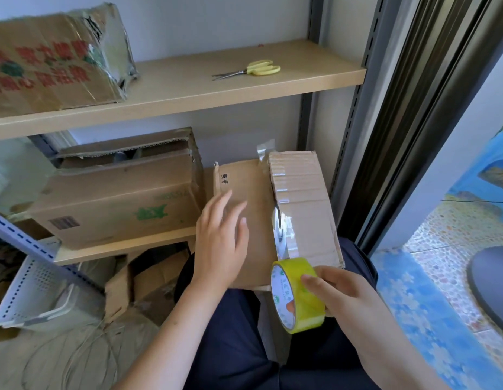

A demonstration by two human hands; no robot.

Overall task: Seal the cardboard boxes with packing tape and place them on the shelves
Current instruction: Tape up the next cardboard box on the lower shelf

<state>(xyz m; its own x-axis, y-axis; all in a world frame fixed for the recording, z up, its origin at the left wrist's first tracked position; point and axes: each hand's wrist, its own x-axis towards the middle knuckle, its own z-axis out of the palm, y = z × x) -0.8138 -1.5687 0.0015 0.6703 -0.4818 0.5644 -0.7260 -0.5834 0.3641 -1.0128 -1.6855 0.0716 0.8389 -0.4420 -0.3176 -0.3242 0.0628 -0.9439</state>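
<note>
This looks like a small storeroom or stock corner. A tall rack of pale wooden shelves (188,88) on slotted grey metal uprights (357,130) carries worn brown cardboard boxes (118,198), some printed and taped. Yellow-handled scissors (253,69) lie on the upper shelf. A white perforated plastic basket (33,294) and loose cardboard sit on the floor. A dark-framed doorway (408,122) opens onto pebble-patterned tiles (447,235).

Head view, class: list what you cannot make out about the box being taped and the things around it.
- Small box: near end hidden by the tape roll and right hand.
- Handwriting on it: too small.
- Its left flap: partly covered by the left hand.
- Top-shelf box: cut off by the left edge, print blurred.
- Lower-shelf box: contents hidden by flaps.
</note>
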